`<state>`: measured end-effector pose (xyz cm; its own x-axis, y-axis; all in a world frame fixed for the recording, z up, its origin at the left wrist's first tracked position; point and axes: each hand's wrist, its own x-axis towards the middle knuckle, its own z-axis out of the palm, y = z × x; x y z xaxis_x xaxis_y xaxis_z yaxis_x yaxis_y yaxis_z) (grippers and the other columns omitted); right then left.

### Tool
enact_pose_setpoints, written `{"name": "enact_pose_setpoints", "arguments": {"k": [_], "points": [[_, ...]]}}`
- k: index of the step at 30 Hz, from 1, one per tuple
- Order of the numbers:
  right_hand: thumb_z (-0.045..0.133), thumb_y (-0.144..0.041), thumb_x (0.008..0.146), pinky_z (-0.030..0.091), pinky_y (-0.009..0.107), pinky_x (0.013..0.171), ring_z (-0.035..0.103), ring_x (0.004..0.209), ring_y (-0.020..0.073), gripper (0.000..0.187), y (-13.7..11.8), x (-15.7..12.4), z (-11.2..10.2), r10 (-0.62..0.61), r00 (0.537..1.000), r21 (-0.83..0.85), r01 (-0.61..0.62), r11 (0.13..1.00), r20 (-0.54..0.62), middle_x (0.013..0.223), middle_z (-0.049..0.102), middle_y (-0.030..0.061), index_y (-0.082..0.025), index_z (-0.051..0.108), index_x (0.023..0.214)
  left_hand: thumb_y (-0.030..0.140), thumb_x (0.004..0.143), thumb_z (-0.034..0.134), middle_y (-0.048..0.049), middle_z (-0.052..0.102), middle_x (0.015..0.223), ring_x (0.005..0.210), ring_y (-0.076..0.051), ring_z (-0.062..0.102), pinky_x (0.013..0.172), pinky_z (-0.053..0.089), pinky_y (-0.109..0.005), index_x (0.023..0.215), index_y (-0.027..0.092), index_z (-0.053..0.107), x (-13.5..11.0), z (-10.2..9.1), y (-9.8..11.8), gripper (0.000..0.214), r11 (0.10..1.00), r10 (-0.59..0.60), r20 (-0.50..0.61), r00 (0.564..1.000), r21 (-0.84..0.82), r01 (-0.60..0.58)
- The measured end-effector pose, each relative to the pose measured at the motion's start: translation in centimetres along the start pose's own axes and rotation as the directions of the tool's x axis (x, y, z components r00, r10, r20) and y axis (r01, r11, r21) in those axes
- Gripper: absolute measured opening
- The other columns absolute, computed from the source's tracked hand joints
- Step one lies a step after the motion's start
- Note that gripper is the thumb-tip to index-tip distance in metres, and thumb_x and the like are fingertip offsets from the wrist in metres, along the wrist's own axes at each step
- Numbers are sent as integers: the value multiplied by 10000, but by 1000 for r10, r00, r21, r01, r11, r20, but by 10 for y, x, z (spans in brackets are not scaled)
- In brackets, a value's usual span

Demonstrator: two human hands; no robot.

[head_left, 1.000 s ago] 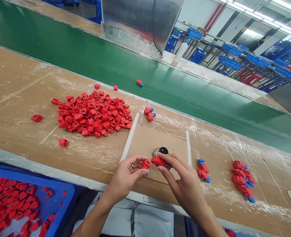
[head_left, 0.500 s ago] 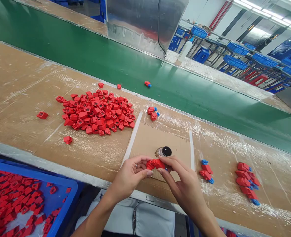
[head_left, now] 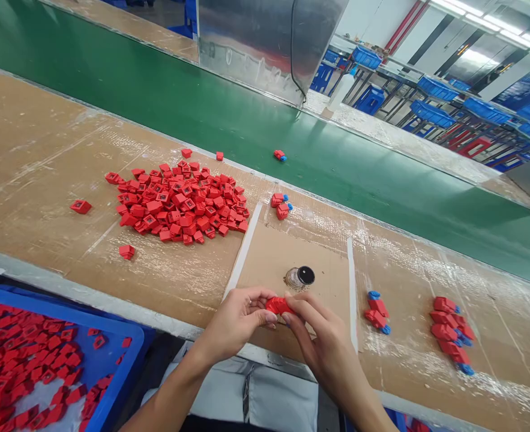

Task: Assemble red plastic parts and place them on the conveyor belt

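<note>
My left hand (head_left: 240, 318) and my right hand (head_left: 316, 324) meet at the front of the cardboard pad, both pinching a red plastic piece (head_left: 278, 305) between fingertips and thumbs. Fingers cover both ends of it, so I cannot tell if it is one part or two pressed together. Just beyond the hands, a small round container (head_left: 295, 277) with a black disc-shaped top sits on the cardboard pad (head_left: 265, 252). Right of the pad lie red-and-blue pieces (head_left: 376, 313), and a larger group (head_left: 451, 333) of the same kind is farther right.
A heap of red parts (head_left: 179, 204) lies left of the pad, with a few strays around it. At lower left is a blue bin (head_left: 125, 354) of red parts. Behind runs a green conveyor belt (head_left: 192, 102) carrying one red-and-blue piece (head_left: 280, 155).
My hands have drawn closer together, and the red parts between them now look like one compact piece. The piece on the belt has shifted slightly right.
</note>
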<state>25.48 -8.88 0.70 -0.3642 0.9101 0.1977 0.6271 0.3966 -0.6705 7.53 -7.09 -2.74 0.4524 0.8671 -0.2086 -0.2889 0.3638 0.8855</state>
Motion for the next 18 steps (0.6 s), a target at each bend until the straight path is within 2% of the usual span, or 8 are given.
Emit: {"name": "enact_pose_setpoints", "arguments": {"k": [8, 12, 15, 18], "points": [[450, -141, 997, 458, 261, 702, 573, 809, 174, 146, -5, -1, 5, -6, 1000, -43, 7, 999, 12, 928, 595, 57, -198, 583, 1016, 153, 837, 634, -48, 708, 838, 757, -144, 613, 705, 486, -240, 1034, 120, 718, 0, 0, 4, 216, 998, -37, 33, 999, 60, 35], [439, -154, 998, 440, 265, 670, 565, 774, 178, 155, -7, 0, 3, 14, 1000, -71, -13, 997, 24, 884, 591, 50, -199, 562, 914, 154, 836, 646, -32, 704, 822, 739, -131, 609, 694, 484, -223, 1039, 133, 719, -2, -1, 6, 218, 997, -40, 50, 998, 61, 37], [447, -169, 994, 435, 264, 650, 571, 738, 177, 165, -2, 1, 1, 42, 998, -55, -40, 998, 43, 848, 595, 41, -201, 555, 874, 195, 831, 674, -28, 699, 804, 726, -129, 606, 681, 487, -217, 1025, 133, 725, 0, -1, 7, 209, 997, -35, 37, 999, 73, 32], [508, -160, 962, 435, 261, 628, 585, 710, 175, 89, 3, 1, 3, 87, 996, -7, -87, 996, 26, 832, 615, 33, -198, 573, 913, 247, 836, 685, -43, 710, 807, 722, -139, 613, 686, 498, -229, 1052, 124, 722, 4, 2, 9, 251, 987, -34, 5, 999, 158, 33]]}}
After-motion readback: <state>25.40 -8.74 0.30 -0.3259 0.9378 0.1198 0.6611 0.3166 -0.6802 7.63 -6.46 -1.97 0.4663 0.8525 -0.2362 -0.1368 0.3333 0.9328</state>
